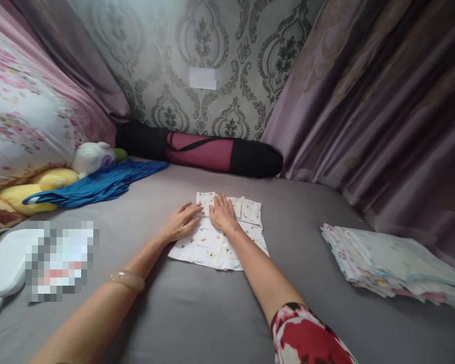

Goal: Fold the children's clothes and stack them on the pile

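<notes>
A small white printed garment (246, 217) lies flat on the grey sheet (197, 303) in the middle of the view. My left hand (180, 221) rests palm down at the garment's left edge, fingers spread. My right hand (223, 212) presses flat on the garment's upper part, right beside the left hand. Neither hand grips anything. A pale bangle sits on my left wrist.
A stack of folded pale printed cloths (390, 263) lies at the right. A rolled pink mat in a black bag (205, 149) lies along the back wall. Blue cloth (98, 184), plush toys (60, 177) and a floral pillow (18, 121) sit at the left. Curtains hang at the right.
</notes>
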`<state>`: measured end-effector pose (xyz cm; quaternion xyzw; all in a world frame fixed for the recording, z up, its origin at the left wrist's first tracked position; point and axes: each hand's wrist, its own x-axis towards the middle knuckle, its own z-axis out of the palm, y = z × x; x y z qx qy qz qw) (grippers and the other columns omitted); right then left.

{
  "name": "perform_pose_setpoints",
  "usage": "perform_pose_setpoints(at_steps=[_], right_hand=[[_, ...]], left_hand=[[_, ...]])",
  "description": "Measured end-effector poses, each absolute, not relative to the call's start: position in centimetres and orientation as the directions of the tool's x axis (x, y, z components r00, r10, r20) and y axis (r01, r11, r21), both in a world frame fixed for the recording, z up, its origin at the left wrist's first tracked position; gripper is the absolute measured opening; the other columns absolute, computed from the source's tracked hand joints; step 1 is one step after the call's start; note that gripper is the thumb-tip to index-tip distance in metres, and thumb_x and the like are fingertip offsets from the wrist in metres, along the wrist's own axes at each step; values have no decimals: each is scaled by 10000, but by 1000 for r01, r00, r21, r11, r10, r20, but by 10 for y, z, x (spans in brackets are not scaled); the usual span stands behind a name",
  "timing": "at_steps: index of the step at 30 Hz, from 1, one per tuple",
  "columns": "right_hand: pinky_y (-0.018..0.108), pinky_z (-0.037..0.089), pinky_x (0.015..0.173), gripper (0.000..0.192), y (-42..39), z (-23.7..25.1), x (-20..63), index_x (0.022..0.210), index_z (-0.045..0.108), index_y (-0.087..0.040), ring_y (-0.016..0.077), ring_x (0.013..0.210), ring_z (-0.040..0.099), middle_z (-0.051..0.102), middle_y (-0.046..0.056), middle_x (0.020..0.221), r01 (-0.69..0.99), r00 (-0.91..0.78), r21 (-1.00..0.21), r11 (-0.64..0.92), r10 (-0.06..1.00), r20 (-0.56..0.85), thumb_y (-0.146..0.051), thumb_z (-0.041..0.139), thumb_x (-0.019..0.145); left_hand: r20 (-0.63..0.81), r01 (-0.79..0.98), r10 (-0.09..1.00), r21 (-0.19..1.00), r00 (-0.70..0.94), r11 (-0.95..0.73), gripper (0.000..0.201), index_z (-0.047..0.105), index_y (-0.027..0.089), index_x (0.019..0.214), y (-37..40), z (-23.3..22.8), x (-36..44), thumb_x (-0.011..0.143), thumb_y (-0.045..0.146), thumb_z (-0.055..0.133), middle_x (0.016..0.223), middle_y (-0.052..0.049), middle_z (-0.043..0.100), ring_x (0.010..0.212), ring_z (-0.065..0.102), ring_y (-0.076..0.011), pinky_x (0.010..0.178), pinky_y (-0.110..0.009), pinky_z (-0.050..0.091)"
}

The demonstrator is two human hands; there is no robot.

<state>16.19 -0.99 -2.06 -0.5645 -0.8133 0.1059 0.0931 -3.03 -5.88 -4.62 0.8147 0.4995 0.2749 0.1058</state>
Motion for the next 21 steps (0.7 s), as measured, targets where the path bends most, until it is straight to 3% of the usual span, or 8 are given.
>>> perform_pose_setpoints(at_steps=[4,7,13,18,21], right_hand=[[381,49,1185,631,-11,-8,176,1523,237,-78,208,1481,86,171,94,1606,877,-370,-337,343,929,-19,-408,148,993],[382,14,1186,636,-17,-6,192,1523,223,-55,217,1484,52,136,107,1611,904,-313,-304,302,950,12,-400,162,992],[378,10,1186,633,-22,-14,200,1519,237,-49,212,1477,110,201,106,1596,931,-266,-264,253,964,-16,-385,179,985],[371,28,1186,656,-17,-8,208,1524,210,-44,211,1480,92,169,103,1604,907,-307,-324,269,949,-71,-418,140,989],[378,27,1184,657,-17,-8,220,1519,210,-26,226,1482,76,152,127,1605,925,-234,-313,214,972,-29,-411,149,991]], left_hand=[[304,772,877,423,371,-474,469,568,233,1321,-58,-48,-31,944,454,395,1404,-57,545,1353,382,-307,1120,-489,335],[290,783,883,415,368,-463,460,566,255,1319,-59,-47,-30,946,456,389,1408,-34,543,1360,373,-301,1123,-483,331],[294,784,885,418,362,-459,447,587,262,1295,-59,-46,-29,934,465,418,1400,-31,551,1339,397,-307,1113,-507,337],[260,790,890,413,374,-453,477,575,240,1308,-59,-44,-29,941,477,383,1416,-48,535,1355,376,-312,1114,-509,325],[246,794,893,411,376,-448,477,572,249,1309,-59,-43,-29,940,480,376,1422,-43,529,1357,373,-309,1114,-509,322]])
